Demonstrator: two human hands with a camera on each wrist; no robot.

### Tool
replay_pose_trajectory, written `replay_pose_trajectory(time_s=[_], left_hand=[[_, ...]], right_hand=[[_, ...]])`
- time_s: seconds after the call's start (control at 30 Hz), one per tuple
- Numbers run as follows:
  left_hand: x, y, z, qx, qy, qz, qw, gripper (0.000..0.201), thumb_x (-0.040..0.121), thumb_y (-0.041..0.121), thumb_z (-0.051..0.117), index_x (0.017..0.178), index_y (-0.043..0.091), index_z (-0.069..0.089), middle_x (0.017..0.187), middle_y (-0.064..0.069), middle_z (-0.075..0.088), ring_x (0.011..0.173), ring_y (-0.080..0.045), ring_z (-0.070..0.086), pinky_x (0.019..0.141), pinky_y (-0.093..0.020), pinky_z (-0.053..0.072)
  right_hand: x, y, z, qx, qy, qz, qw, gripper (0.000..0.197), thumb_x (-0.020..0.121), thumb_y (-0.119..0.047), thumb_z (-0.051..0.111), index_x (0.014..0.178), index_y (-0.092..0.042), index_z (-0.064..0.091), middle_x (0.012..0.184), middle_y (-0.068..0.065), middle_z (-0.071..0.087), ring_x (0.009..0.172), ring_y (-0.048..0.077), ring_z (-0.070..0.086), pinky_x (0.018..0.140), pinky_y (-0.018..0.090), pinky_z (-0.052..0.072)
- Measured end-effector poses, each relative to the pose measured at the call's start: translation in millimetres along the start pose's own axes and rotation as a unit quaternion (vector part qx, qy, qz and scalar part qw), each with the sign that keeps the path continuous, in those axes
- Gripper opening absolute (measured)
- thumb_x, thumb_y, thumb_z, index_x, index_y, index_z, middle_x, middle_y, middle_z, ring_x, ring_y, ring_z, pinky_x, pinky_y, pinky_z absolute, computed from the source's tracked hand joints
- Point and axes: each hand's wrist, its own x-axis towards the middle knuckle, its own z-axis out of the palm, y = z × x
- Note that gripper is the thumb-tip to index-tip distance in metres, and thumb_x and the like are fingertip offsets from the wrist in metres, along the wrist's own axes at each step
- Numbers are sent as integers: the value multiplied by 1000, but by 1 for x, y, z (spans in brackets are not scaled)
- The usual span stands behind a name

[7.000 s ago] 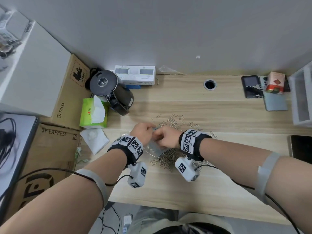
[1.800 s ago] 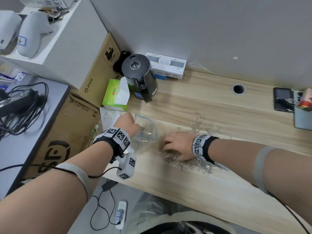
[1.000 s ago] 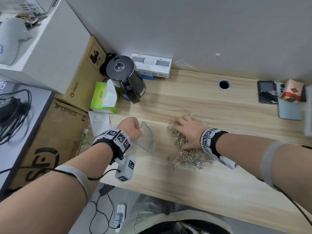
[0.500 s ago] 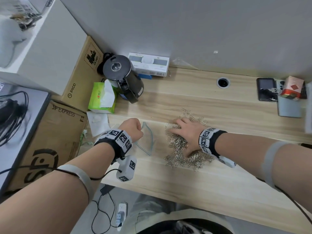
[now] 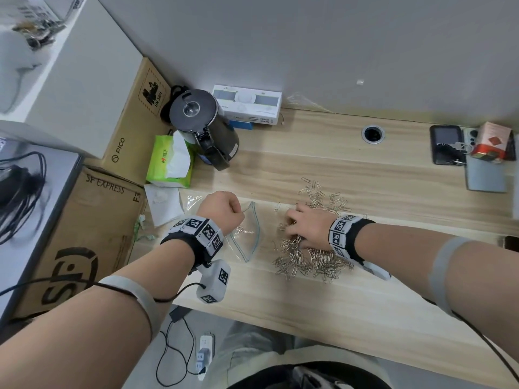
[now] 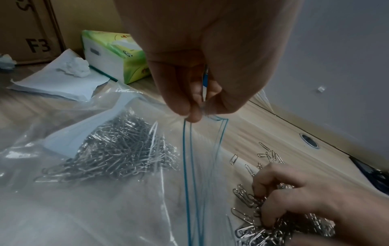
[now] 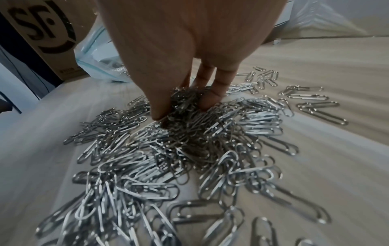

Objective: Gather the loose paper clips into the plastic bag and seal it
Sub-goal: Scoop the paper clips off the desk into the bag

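Paper clips (image 5: 306, 259) heaped on the wooden desk (image 5: 365, 318) sit under my right hand (image 5: 310, 226), whose thumb and fingers are curled down into the pile, closing on a clump. My left hand (image 5: 222, 210) pinches the top edge of the plastic bag (image 5: 247, 237), lifting its blue-lined mouth off the desk; a good share of clips already lies inside, seen from the left wrist. The bag lies just left of the heap, its mouth facing right toward the pile, the opening running near to far. I judge the right hand nearer the loose clips, so the coming carry is a short move leftward into the mouth. Stray clips lie on the far side of the pile. Sealing is not yet due.
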Motion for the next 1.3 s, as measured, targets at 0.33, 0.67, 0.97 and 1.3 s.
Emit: replay_pose_trajectory(time_s=[0.33, 0.67, 0.97, 1.3], left_hand=[[2, 4, 0, 69, 66, 16, 995, 12, 83, 8, 58, 93, 14, 62, 91, -3, 56, 81, -23, 53, 69, -29, 39], [1, 13, -10, 18, -1, -42, 999, 8, 74, 9, 65, 70, 16, 62, 80, -6, 69, 73, -23, 70, 62, -28, 55], [-5, 14, -14, -55, -30, -22, 998, 7, 71, 15, 65, 70, 12, 58, 49, -7, 68, 44, -20, 67, 56, -41, 62], [4, 4, -19, 11, 0, -15, 1000, 14, 71, 15, 63, 71, 21, 50, 75, -5, 62, 67, -24, 62, 58, -30, 50]], right_hand=[[-3, 3, 2, 105, 16, 26, 994, 25, 91, -29, 63, 111, -16, 67, 109, 2, 55, 106, 21, 50, 93, 36, 44], [-3, 2, -20, 272, 95, 122, 950, 23, 85, -11, 68, 106, -15, 76, 105, -2, 74, 91, 13, 67, 83, 20, 51], [38, -48, -52, 453, 170, 130, 866, 21, 77, -22, 81, 97, -21, 78, 86, -7, 72, 76, 9, 63, 73, 21, 49], [33, -24, -45, 448, 212, 143, 857, 25, 85, -16, 66, 109, -22, 70, 99, -10, 68, 89, 6, 64, 86, 23, 55]])
